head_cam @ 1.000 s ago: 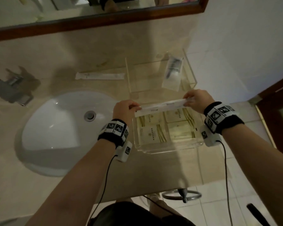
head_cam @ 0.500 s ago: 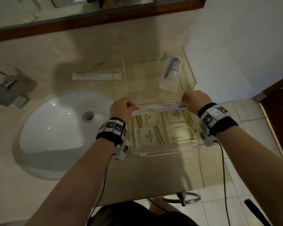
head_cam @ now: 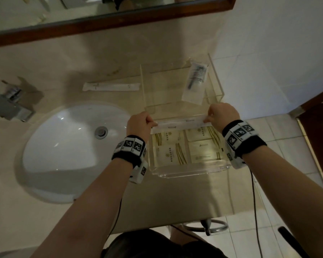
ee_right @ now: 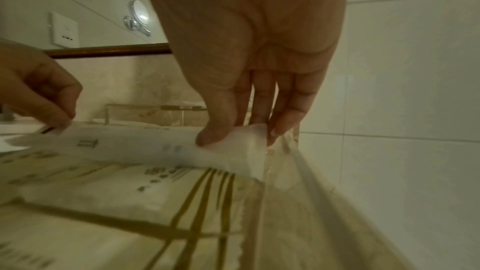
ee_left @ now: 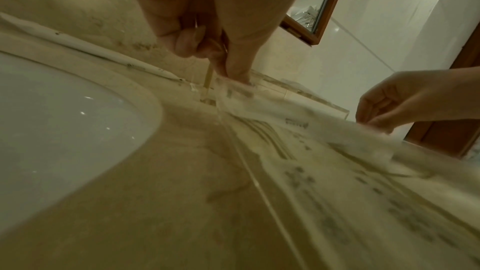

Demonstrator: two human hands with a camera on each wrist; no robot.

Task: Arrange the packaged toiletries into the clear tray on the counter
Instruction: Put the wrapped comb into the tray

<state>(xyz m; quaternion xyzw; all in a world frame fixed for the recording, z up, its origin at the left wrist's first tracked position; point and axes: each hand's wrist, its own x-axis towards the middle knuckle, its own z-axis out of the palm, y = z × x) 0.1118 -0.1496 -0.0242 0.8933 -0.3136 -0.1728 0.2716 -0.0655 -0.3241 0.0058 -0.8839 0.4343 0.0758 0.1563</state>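
Long white flat toiletry packet [head_cam: 181,124] pinched at each end, left hand [head_cam: 139,124] and right hand [head_cam: 223,114], stretched level between fingertips over clear acrylic tray [head_cam: 190,173], probably to lay straight behind cream sachets [head_cam: 169,152].

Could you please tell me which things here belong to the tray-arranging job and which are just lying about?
Job: long white packet pinched by left hand and right hand; clear tray; flat sachets; packet on counter.

Lying about: sink, faucet, mirror.
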